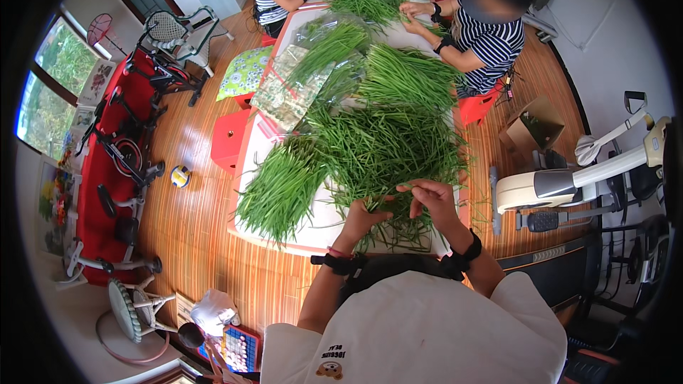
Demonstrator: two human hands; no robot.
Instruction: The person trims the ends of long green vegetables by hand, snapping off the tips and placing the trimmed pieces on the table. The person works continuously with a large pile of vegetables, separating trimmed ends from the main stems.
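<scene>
My left hand (364,219) is at the near edge of a loose heap of cut green chives (397,144), its thumb and fingers closed around a few stalks. Just to its right, my right hand (435,203) is raised over the same heap and pinches a small green piece between thumb and forefinger. A neater chive bundle (283,192) lies left of the heap, its stalks roughly aligned. Beyond the heap is another aligned bundle (408,77). Loose stalks also lie on the white tabletop (325,213) close to my body.
Plastic-wrapped chives (336,50) lie farther up the table beside a patterned sheet (293,87). Two people in striped shirts sit across, one handling chives; another person is partly visible beyond. Red stools (229,138) stand at the left. An exercise machine (555,186) and cardboard box (533,125) are right.
</scene>
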